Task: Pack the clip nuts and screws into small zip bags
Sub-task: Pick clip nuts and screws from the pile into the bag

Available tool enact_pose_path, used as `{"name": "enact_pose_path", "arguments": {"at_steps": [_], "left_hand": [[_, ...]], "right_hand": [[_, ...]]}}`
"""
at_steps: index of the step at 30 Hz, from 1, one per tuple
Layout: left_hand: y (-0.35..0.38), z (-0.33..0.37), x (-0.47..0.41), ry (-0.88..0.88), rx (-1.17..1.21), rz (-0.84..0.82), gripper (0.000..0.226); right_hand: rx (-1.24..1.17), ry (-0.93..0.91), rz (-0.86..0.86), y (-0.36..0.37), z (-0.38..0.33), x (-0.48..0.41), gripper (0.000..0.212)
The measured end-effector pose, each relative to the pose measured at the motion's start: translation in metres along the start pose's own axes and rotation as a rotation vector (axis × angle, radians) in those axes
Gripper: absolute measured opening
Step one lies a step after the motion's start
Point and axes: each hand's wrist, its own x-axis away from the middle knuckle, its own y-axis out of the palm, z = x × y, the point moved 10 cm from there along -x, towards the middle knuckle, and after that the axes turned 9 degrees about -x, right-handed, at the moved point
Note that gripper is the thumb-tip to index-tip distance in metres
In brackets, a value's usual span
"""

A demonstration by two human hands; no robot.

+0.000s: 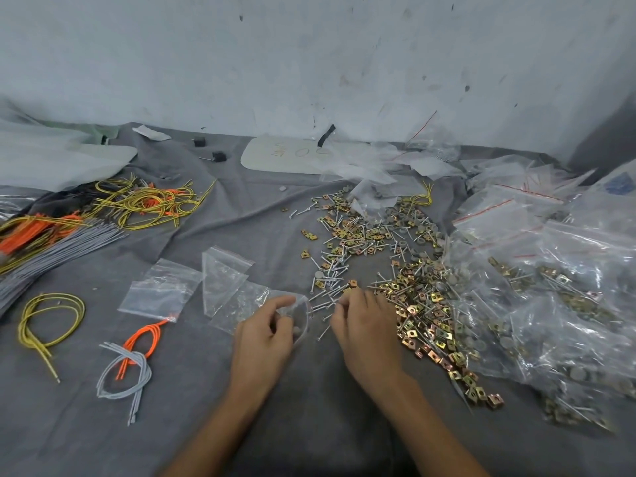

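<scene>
Between the two hands lies the work: the left hand (266, 333) pinches the mouth of a small zip bag (296, 316), thumb and fingers closed on its rim so the opening faces right. The right hand (361, 325) sits just beside it, fingertips drawn together at the edge of the loose screws (330, 287); whether they have actually closed on one I cannot tell, since the fingers hide the contact.

Just beyond and to the right of that hand spreads the heap of clip nuts (418, 304), mixed with screws and grey discs. Left of the holding hand lie two spare bags (161, 287), flat on the grey cloth (309, 425), and farther left a knotted bundle of cords (129, 359). Far right, filled bags (550, 287) are piled up.

The likely slip, as I judge it, is at the bag mouth: thin film held at one edge may sag shut, so a long screw catches the rim and drops back. Mixed parts also invite a miscount.
</scene>
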Motion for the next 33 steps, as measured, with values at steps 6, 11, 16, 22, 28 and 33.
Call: {"name": "enact_pose_path", "arguments": {"at_steps": [6, 11, 16, 22, 28, 33], "left_hand": [[-0.005, 0.006, 0.001, 0.042, -0.025, 0.023, 0.038], [-0.006, 0.007, 0.001, 0.051, -0.039, 0.031, 0.041], [-0.003, 0.008, 0.001, 0.063, -0.041, 0.004, 0.038], [-0.004, 0.007, 0.001, 0.038, -0.045, 0.008, 0.038], [-0.005, 0.006, 0.001, 0.033, -0.058, 0.008, 0.045], [-0.005, 0.008, 0.001, 0.046, -0.045, 0.011, 0.041]], "right_hand": [[-0.166, -0.072, -0.166, 0.033, -0.035, 0.015, 0.015], [-0.245, -0.058, -0.092, 0.037, -0.038, 0.017, 0.016], [-0.303, -0.045, 0.043, 0.022, -0.034, 0.021, 0.012], [-0.297, -0.073, -0.015, 0.03, -0.033, 0.022, 0.019], [-0.503, -0.106, -0.058, 0.031, -0.038, 0.024, 0.021], [-0.622, -0.06, -0.136, 0.038, -0.033, 0.025, 0.025]]}}
